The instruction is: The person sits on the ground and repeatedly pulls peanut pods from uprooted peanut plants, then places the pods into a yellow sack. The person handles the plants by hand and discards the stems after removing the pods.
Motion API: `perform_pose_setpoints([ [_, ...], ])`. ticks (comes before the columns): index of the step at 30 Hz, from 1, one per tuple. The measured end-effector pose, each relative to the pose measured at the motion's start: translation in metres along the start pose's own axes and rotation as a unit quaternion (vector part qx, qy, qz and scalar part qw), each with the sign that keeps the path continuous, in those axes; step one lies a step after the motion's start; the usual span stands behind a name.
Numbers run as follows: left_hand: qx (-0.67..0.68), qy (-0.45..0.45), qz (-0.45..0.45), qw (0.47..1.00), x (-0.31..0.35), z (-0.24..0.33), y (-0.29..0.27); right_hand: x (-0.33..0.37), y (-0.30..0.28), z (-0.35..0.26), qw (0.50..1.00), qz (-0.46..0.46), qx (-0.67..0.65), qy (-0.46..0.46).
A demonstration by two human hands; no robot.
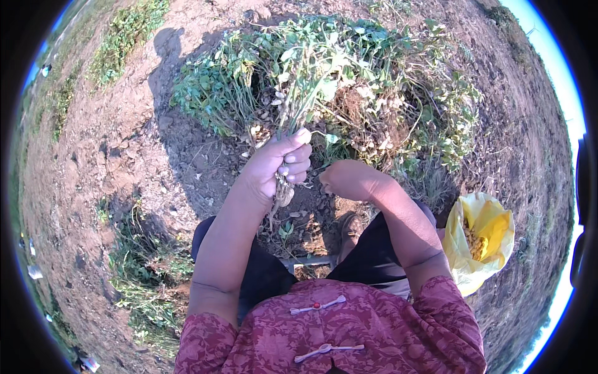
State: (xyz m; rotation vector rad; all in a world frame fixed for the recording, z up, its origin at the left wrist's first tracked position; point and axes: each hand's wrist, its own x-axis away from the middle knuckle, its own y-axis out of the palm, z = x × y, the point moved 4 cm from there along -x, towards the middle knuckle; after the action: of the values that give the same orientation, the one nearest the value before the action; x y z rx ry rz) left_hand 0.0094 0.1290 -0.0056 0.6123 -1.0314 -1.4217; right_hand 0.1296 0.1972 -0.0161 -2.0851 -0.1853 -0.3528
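left grip (pixel 279 163) clenched on our peanut plant (pixel 299 81); right grip (pixel 347 179) closed into a fist, just beside, contents not discernible.

left hand (pixel 277 163) clutching plant stems (pixel 298 100), yellow bag (pixel 483 240)

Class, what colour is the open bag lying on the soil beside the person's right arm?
The bag is yellow, with pale pods inside; the head view shows it clearly.
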Motion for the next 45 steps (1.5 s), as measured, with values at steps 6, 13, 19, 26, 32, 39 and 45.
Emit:
perform_pose_setpoints([
  [6,0.052,0.242,0.021,0.969,-0.001,0.019,-0.005,0.000,-0.014,-0.005,0.770,0.161,-0.617,0.034],
  [13,-0.024,0.210,0.168,0.963,0.002,0.010,-0.027,-0.025,0.001,-0.029,0.772,0.105,-0.626,-0.043],
  [19,0.033,0.219,0.192,0.956,0.003,0.010,-0.027,-0.024,0.006,-0.029,0.786,0.091,-0.611,0.018],
  [26,0.030,0.153,0.110,0.982,0.011,0.006,-0.017,-0.027,0.008,-0.018,0.887,0.142,-0.440,-0.008],
  [32,-0.063,0.116,0.147,0.980,0.023,0.016,-0.016,-0.010,-0.006,-0.027,0.961,0.204,-0.180,-0.047],
  [39,-0.091,0.298,0.314,0.897,0.069,0.072,-0.058,0.112,-0.049,0.031,0.873,0.431,0.124,0.192],
  [45,-0.194,0.448,0.501,0.714,0.200,0.131,-0.170,0.342,-0.006,0.128,0.710,0.272,0.287,0.583],
])
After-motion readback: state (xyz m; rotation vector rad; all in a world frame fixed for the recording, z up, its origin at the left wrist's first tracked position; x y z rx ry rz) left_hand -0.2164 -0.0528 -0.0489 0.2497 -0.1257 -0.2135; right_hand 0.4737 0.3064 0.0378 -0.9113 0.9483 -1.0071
